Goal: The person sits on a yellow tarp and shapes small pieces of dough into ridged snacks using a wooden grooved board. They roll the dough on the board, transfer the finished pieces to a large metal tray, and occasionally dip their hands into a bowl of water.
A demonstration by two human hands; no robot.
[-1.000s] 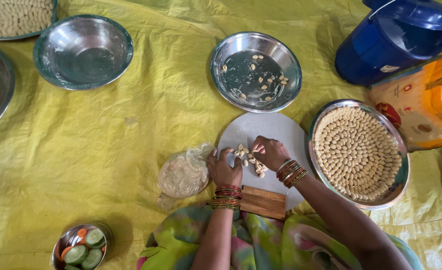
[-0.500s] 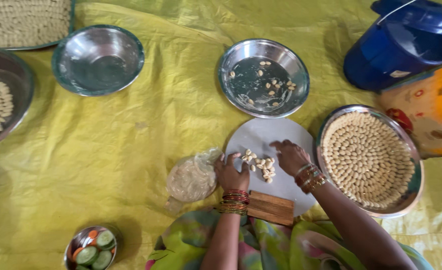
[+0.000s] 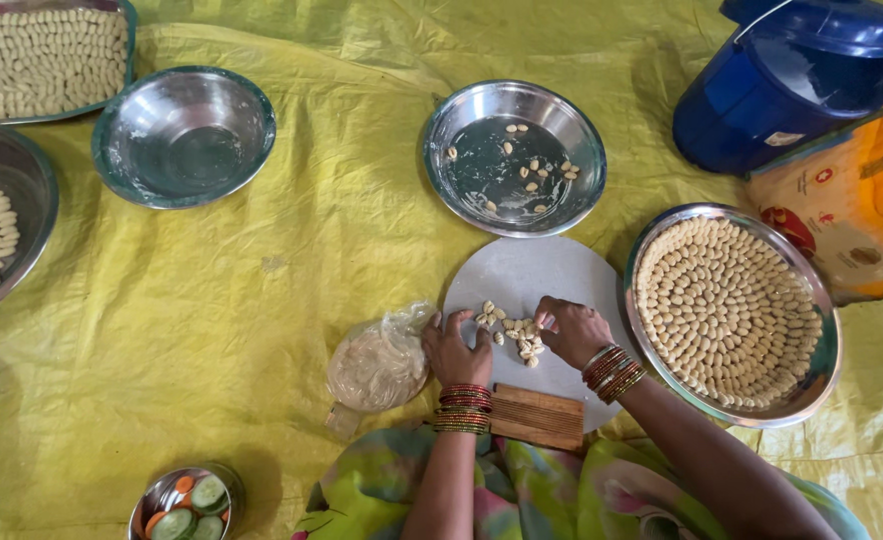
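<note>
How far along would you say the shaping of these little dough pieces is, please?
Done: the steel plate by the right hand is packed with shaped pieces. In hand: both hands, the left hand too, work loose pieces on the round board. Left: bagged dough.

A blue lidded bucket (image 3: 792, 80), an empty steel bowl (image 3: 184, 135) and a cucumber dish (image 3: 187, 497) rest on yellow sheeting (image 3: 212, 330).
</note>
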